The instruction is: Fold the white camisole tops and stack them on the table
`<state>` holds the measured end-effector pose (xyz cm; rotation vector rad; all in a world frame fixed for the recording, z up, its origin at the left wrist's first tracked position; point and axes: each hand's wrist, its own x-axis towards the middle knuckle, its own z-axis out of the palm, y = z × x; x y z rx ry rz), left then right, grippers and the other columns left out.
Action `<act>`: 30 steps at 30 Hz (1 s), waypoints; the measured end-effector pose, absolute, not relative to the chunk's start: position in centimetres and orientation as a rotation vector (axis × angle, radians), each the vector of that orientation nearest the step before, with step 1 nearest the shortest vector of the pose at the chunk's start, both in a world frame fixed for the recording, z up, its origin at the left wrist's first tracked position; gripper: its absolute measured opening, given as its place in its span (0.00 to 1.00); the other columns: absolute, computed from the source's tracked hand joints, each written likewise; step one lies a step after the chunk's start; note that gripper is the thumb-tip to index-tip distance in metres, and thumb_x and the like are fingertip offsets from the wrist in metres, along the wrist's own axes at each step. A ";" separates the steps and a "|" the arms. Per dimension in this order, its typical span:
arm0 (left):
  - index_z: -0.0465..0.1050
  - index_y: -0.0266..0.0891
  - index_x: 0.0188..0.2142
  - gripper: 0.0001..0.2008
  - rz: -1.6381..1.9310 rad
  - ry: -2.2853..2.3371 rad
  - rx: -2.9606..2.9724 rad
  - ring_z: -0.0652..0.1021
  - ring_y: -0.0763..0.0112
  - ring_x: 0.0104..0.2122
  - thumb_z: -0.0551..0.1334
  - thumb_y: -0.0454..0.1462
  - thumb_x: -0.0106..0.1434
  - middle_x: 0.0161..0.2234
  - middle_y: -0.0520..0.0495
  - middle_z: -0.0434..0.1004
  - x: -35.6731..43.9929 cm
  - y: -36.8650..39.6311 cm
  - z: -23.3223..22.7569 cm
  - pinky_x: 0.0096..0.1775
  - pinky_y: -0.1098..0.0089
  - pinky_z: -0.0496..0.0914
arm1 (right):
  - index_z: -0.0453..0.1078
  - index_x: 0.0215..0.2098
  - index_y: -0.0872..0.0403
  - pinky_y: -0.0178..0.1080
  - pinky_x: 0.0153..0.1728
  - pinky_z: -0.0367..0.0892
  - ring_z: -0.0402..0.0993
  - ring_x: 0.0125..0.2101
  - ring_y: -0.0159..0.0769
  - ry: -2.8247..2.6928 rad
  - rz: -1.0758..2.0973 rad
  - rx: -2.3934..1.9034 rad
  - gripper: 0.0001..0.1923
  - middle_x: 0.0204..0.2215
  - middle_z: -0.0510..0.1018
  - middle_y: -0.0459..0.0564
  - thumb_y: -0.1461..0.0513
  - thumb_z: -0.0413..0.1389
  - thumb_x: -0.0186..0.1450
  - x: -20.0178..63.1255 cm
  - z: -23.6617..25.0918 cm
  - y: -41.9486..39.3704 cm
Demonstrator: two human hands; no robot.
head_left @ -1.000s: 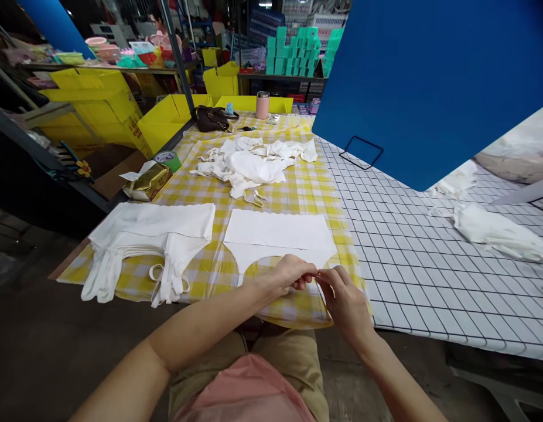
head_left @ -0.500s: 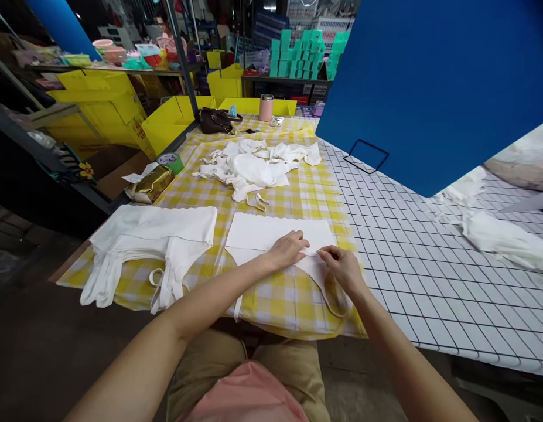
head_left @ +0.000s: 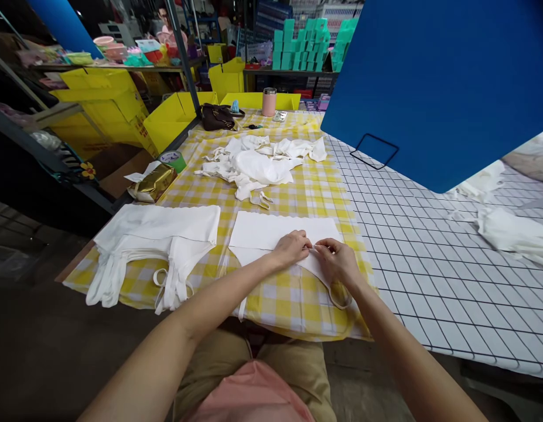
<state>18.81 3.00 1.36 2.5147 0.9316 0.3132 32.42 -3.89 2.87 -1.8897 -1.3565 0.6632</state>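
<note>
Atop white garment point(head_left: 271, 231), both hands' fingers point(head_left: 307, 247) pinched

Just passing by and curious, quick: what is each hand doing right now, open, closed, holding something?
Left hand: fingers curled, pressing and pinching the white garment.
Right hand: fingers curled, pinching the same garment next to the left.
</note>
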 end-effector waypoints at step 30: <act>0.76 0.38 0.33 0.09 0.435 0.918 2.362 0.73 0.68 0.38 0.58 0.36 0.58 0.34 0.48 0.73 19.2 3.8 0.1 0.41 0.71 0.67 | 0.68 0.26 0.54 0.35 0.21 0.49 0.64 0.23 0.32 -2.200 -0.077 -1.994 0.12 0.27 0.72 0.49 0.70 0.46 0.61 32.6 2.5 -3.4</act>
